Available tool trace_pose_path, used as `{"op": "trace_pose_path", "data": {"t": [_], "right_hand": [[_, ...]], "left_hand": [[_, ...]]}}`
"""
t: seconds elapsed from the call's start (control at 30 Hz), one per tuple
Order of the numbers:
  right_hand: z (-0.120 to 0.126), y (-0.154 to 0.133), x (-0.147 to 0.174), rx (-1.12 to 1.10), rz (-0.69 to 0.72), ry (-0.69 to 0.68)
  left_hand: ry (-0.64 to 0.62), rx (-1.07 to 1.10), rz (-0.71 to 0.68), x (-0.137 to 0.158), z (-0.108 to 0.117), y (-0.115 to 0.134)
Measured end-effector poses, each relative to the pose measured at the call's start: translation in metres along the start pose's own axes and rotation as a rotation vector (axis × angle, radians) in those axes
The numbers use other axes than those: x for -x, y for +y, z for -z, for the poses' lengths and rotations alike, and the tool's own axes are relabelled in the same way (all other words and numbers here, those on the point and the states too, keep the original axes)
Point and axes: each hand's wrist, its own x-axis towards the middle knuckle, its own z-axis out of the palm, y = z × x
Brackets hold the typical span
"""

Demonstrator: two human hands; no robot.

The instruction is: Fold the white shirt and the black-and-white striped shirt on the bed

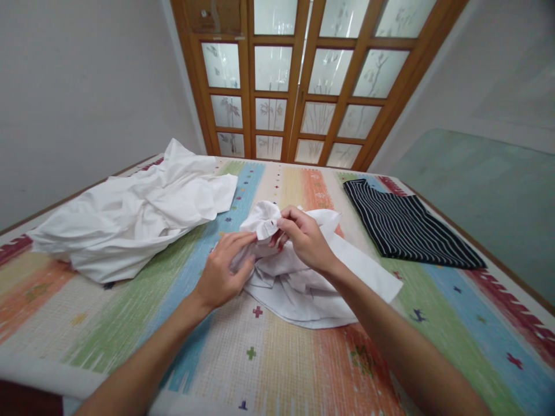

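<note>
**Operator:** State of my fingers?

**Guide:** Your right hand (306,234) has thumb and forefinger clamped on the right edge of the gathered end (261,218) of the white garment (299,303). Your left hand (223,268) rests its fingertips on the near left side of that end, thumb apart from forefinger. Whether it grips the cloth between them cannot be told.

**Operator:** Which hand is nearer that end?

**Guide:** Neither; both touch it. It lies between your hands. A small dark mark (272,222) shows on it, just left of your right thumb tip.

**Operator:** How does the rest lie?

**Guide:** Near and right of your fingers, in loose folds on the patterned tablecloth (225,370). Judged by its outline, the long axis runs from the gathered end, far left, to a flat corner, near right. Your right forearm (390,335) crosses above that axis; gauge any shift of the right hand against it.

**Operator:** Further out?

**Guide:** Crumpled white cloth (143,214) to the left and striped cloth (410,225) to the far right. Both lie apart from your hands.
</note>
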Motion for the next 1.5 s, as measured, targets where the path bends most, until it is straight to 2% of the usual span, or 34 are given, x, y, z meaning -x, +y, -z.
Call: {"op": "trace_pose_path", "data": {"t": [0.13,0.27,0.33,0.4,0.5,0.7,0.8,0.97,1.13,1.27,1.37,1.5], "right_hand": [[-0.001,-0.001,0.001,-0.045,0.024,-0.013],[-0.003,-0.001,-0.001,-0.090,0.056,0.077],[-0.004,-0.001,0.000,-0.033,0.042,0.029],[-0.006,-0.002,0.002,0.128,0.028,-0.091],[-0.009,-0.002,0.005,0.419,0.052,-0.202],[-0.011,0.001,0.005,0.692,0.055,-0.193],[-0.007,-0.001,0.004,0.659,0.025,-0.256],[-0.001,-0.003,0.005,0.586,-0.002,-0.280],[0.000,0.004,0.003,0.445,-0.067,-0.328],[0.000,0.012,0.003,0.342,-0.126,-0.359],[-0.001,0.013,0.002,0.403,-0.110,-0.354],[-0.001,0.013,0.003,0.547,-0.019,-0.369]], "left_hand": [[-0.007,-0.054,0.124,0.001,-0.009,0.001],[-0.071,0.040,0.255,0.000,-0.008,-0.005],[-0.049,0.109,0.338,0.000,-0.006,-0.006],[-0.015,0.163,0.385,0.001,-0.005,-0.005],[0.008,0.188,0.375,0.003,-0.006,-0.003],[-0.026,0.255,0.294,0.006,-0.007,0.004],[-0.047,0.297,0.334,0.004,-0.006,0.005],[-0.076,0.287,0.305,0.001,-0.004,0.007],[-0.107,0.378,0.370,0.000,-0.003,0.007],[-0.104,0.398,0.367,0.002,-0.004,0.004],[-0.111,0.410,0.371,0.004,-0.005,0.004],[-0.115,0.388,0.392,0.005,-0.007,0.006]]}}
